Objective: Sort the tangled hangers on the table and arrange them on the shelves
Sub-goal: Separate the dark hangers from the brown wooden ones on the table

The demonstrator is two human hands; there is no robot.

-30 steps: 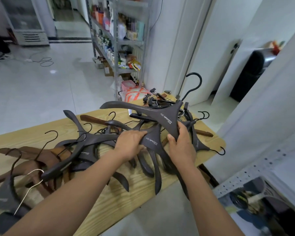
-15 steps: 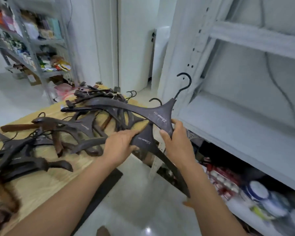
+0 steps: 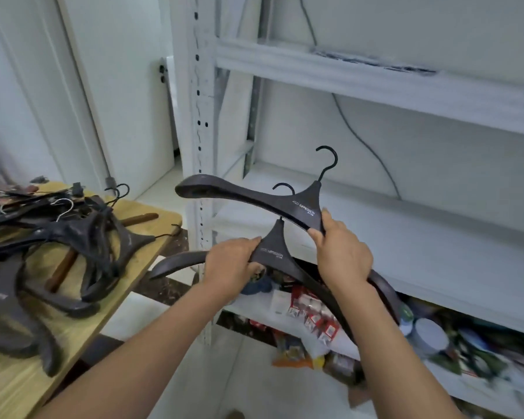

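1. Hangers, two dark ones with white lettering, were in the air beyond the tabletop's (image 3: 156, 229) right edge. They were near the front edge of the white middle shelf (image 3: 406, 237) and rested on nothing.
2. The left hand (image 3: 230, 267) gripped the lower hanger (image 3: 273, 252) at its neck, fingers curled underneath and thumb pressed along the top.
3. The right hand (image 3: 342, 252) had its fingers wrapped round the upper hanger (image 3: 245, 196) just beside the neck. The lower hanger's right arm ran under that wrist, and whether the palm also held it could not be told.
4. The lower hanger's hook (image 3: 283, 187) rose behind the upper hanger's body. Pulling the two apart sideways would likely snag that hook and twist one hanger out of its grip.
5. The upper hanger's long left arm reached towards the perforated upright post (image 3: 201, 146). A quick swing onto the shelf could knock it against the post.
6. A dropped hanger would probably fall among the packets (image 3: 309, 309) on the bottom shelf.
7. The tangled pile (image 3: 82, 237) lay close to the tabletop's right edge, where a nudge might drag it off.
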